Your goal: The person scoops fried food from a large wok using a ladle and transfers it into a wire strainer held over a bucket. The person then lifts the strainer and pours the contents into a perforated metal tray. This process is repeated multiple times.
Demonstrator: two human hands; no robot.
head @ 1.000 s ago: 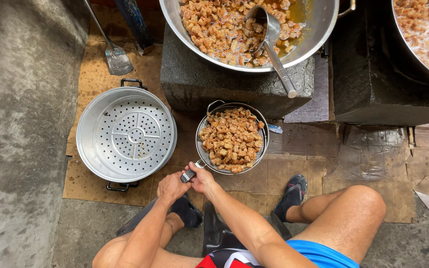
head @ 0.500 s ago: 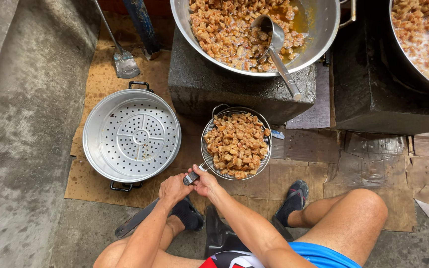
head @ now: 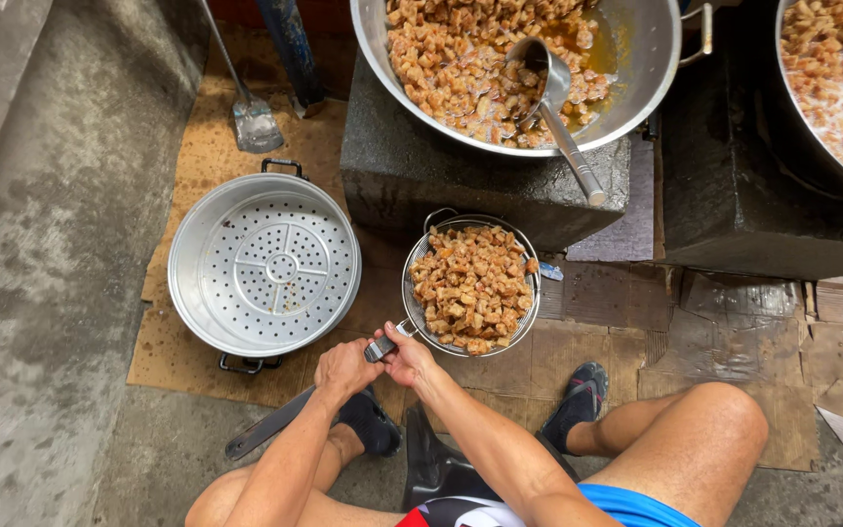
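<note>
Both hands meet on the short dark handle (head: 381,347) of a round wire-mesh strainer (head: 420,293) that sits low in front of the seated person. The left hand (head: 343,369) has its fingers curled shut around the handle's end, and the right hand (head: 410,358) pinches the same handle from the other side, fingers together on it. The strainer is heaped with golden-brown fried chunks (head: 472,288), rough and crisp-looking, irregular in shape.

Just to its left stands a wide aluminium steamer pot (head: 192,293) with a matte grey wall, two small loop handles and a perforated floor of round holes. Both vessels rest on flattened brown cardboard (head: 187,356), stained and frayed, laid over a bare concrete floor (head: 41,322).

Above the strainer, a dark, sooty stone block (head: 412,176) carries a big shiny metal wok (head: 646,68) holding more fried chunks in amber oil, with a steel ladle (head: 558,107) leaning over its rim. A second wok (head: 812,146) shows at the right edge. A small metal spatula (head: 254,125) lies on the cardboard at the top left.
</note>
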